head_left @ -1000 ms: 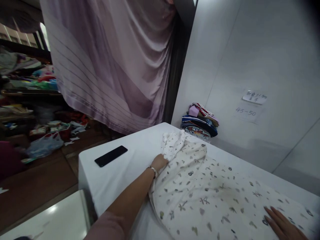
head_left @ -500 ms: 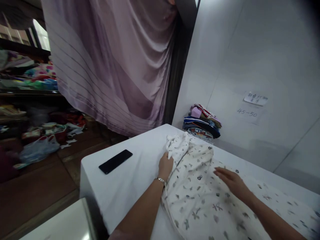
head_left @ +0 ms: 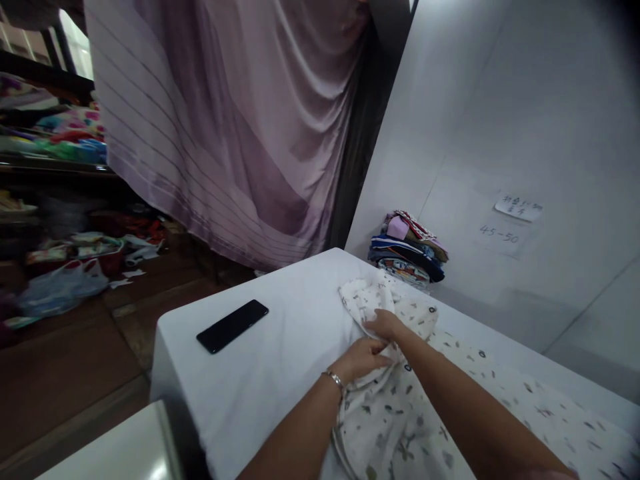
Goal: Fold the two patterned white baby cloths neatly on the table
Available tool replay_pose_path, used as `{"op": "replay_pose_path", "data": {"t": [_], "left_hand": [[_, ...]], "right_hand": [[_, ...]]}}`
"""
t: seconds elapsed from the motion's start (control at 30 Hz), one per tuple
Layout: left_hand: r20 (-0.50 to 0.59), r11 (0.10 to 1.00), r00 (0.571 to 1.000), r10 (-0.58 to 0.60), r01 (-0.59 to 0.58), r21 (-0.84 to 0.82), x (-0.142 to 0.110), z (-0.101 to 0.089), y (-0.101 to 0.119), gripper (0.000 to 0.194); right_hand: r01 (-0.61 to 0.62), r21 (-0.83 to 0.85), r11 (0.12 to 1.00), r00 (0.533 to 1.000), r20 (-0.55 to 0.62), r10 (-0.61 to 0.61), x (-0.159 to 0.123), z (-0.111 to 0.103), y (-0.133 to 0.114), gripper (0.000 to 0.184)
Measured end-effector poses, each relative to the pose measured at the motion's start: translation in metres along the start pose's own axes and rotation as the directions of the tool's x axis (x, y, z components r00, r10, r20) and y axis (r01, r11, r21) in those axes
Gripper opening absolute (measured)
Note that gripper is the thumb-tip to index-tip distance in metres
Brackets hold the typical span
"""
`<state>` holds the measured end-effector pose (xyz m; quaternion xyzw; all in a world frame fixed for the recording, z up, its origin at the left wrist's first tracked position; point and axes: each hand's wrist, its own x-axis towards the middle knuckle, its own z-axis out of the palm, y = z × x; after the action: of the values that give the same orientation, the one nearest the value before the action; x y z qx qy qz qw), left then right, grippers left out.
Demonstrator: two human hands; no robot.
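A white cloth printed with small leaf and insect shapes lies bunched and folded along the table. Its far end, which may be a sleeve or leg of a garment, curls beyond my hands. My left hand, with a silver bracelet at the wrist, rests on the cloth with its fingers stretched to the right and apart. Just past it, my right hand reaches across and has its fingers closed on the far folded part. The two hands nearly touch, and the right forearm covers some of the cloth.
A black phone lies on the white-covered table. Folded clothes are stacked in a pile by the white wall. A purple curtain hangs behind. Bags and fabric fill the shelves at left; a pale glossy surface stands at the near left.
My right hand has moved left and away from me onto the cloth's far part. My left hand has let go of the far end and come right and nearer. The cloth's fold has flattened.
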<state>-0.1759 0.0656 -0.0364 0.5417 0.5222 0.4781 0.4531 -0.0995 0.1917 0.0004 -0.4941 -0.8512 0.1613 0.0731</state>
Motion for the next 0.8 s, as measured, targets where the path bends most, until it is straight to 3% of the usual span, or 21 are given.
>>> {"op": "replay_pose_path", "data": {"t": [0.1, 0.2, 0.4, 0.5, 0.6, 0.7, 0.8], "left_hand": [[-0.072, 0.958, 0.986, -0.149, 0.126, -0.256, 0.013, -0.011, -0.009, 0.013], [-0.216, 0.907, 0.944, -0.248, 0.149, -0.393, 0.024, -0.021, -0.018, 0.024], [-0.417, 0.777, 0.866, -0.276, -0.055, -0.627, 0.032, -0.031, -0.023, 0.042], [-0.508, 0.738, 0.814, -0.28, -0.155, -0.656, 0.034, -0.04, -0.024, 0.041], [-0.65, 0.748, 0.698, -0.3, -0.251, -0.615, 0.033, -0.052, -0.027, 0.035], [-0.753, 0.796, 0.605, -0.259, -0.308, -0.521, 0.03, -0.057, -0.026, 0.033], [-0.773, 0.851, 0.616, -0.152, -0.317, -0.419, 0.026, -0.053, -0.02, 0.03]], "right_hand": [[0.026, -0.01, 1.0, 1.0, -0.009, -0.026, -0.003, 0.009, 0.007, 0.014], [0.089, 0.038, 0.995, 0.994, -0.069, -0.086, -0.01, 0.006, 0.006, 0.019], [0.314, 0.228, 0.922, 0.949, -0.098, -0.299, -0.057, 0.005, -0.021, 0.021], [0.377, 0.42, 0.826, 0.918, -0.052, -0.393, -0.086, 0.017, -0.026, 0.017], [0.325, 0.546, 0.772, 0.929, -0.03, -0.37, -0.102, 0.023, -0.018, 0.015], [0.282, 0.415, 0.865, 0.955, -0.039, -0.292, -0.105, 0.018, -0.013, 0.016], [0.296, 0.178, 0.938, 0.954, -0.108, -0.28, -0.101, 0.009, -0.021, 0.043]]}}
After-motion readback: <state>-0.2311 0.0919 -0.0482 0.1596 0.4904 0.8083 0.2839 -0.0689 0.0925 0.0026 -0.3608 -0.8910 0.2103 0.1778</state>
